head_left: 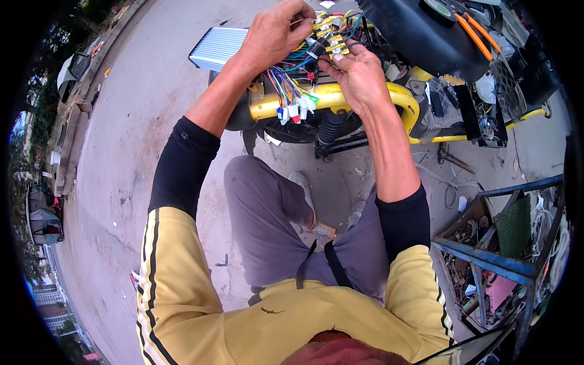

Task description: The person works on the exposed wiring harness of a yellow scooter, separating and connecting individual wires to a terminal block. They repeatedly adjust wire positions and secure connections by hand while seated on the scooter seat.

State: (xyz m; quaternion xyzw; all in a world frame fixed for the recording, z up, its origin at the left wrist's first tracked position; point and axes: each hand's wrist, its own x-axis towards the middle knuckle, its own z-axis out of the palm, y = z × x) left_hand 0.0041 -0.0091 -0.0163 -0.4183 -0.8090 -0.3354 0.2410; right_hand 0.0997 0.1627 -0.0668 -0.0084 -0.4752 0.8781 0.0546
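Observation:
A yellow scooter frame [322, 101] stands across the far side, with a bundle of coloured wires [286, 85] and white plugs [294, 112] hanging over its tube. Among the wires sits a yellow terminal block [335, 45] with metal contacts. My left hand [272, 38] is closed, its thumb and finger pinching a thin wire at the block's left side. From the right, my right hand [360, 74] grips the lower end of the block between thumb and fingers. A silver finned controller box [218, 47] lies left of my left wrist.
A black seat [426, 36] with orange-handled pliers [474, 35] on it rises at far right. On the ground lies a hammer [455, 159]. A blue metal rack [486, 258] full of parts and scraps stands near my right side.

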